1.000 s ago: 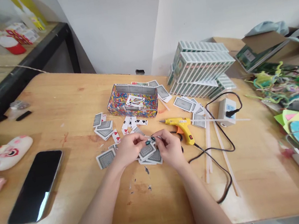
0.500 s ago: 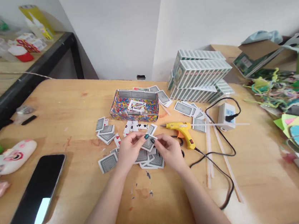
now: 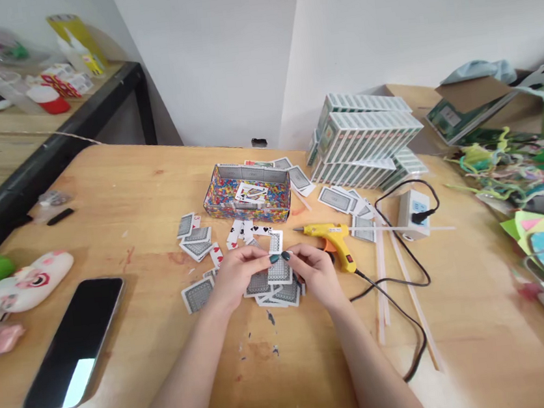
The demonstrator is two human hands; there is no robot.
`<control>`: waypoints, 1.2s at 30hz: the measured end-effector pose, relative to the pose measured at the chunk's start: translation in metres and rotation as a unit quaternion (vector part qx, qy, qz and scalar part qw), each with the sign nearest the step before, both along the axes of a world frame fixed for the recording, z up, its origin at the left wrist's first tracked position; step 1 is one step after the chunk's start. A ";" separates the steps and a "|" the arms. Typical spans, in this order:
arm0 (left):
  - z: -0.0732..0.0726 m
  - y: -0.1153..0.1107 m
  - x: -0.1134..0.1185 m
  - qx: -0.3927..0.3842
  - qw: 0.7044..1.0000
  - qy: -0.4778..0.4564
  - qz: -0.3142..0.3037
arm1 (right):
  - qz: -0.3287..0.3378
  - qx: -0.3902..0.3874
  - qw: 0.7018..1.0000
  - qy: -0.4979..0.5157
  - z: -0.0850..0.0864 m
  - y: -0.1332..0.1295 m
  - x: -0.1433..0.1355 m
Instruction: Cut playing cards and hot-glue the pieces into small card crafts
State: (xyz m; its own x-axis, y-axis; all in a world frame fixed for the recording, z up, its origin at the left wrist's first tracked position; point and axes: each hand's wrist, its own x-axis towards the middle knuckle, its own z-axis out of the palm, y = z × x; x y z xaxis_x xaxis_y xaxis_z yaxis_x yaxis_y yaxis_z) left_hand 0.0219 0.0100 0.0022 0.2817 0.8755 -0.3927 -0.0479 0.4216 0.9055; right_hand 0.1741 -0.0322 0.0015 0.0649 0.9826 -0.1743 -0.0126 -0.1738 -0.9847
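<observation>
Between my two hands is a playing card (image 3: 278, 272), its grey patterned back facing up. My left hand (image 3: 241, 274) pinches it from the left and my right hand (image 3: 313, 270) from the right, thumbs almost meeting at its middle. Under and around my hands lie loose playing cards (image 3: 198, 295), some back up and some face up. Just beyond stands an open box (image 3: 248, 214) with a colourful speckled pattern, grey card backs along its inner wall and a face card (image 3: 251, 193) inside. A yellow hot glue gun (image 3: 331, 240) lies right of my right hand.
Stacked packs of cards (image 3: 367, 137) stand at the back right. A white power strip (image 3: 413, 214) with a black cable and clear glue sticks (image 3: 380, 283) lie on the right. A phone (image 3: 74, 344) and a white plush toy (image 3: 39, 279) are on the left.
The card in my hands has turned from slanted to nearly upright in view, and my thumbs have come closer together. The view has shifted slightly.
</observation>
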 end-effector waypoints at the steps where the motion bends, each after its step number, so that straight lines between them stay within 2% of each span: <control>1: 0.001 -0.001 0.001 0.002 1.000 0.003 0.008 | 0.000 -0.003 1.000 0.004 0.000 0.000 0.000; 8: 0.006 -0.005 0.009 0.026 0.999 0.015 0.041 | -0.020 -0.011 1.000 0.021 -0.001 0.003 0.001; 16: -0.002 -0.001 0.002 -0.029 0.998 -0.057 -0.010 | 0.000 -0.003 0.999 0.036 0.002 0.000 0.004; 25: -0.005 -0.002 0.004 -0.066 0.996 -0.060 0.015 | 0.014 -0.001 1.000 0.018 0.003 0.001 0.005; 30: -0.005 -0.002 0.003 -0.043 0.998 -0.035 0.017 | 0.015 -0.002 1.000 0.019 0.002 0.001 0.004; 36: 0.002 -0.004 0.007 -0.013 0.998 -0.038 0.048 | 0.011 -0.004 1.000 0.023 0.000 0.001 0.005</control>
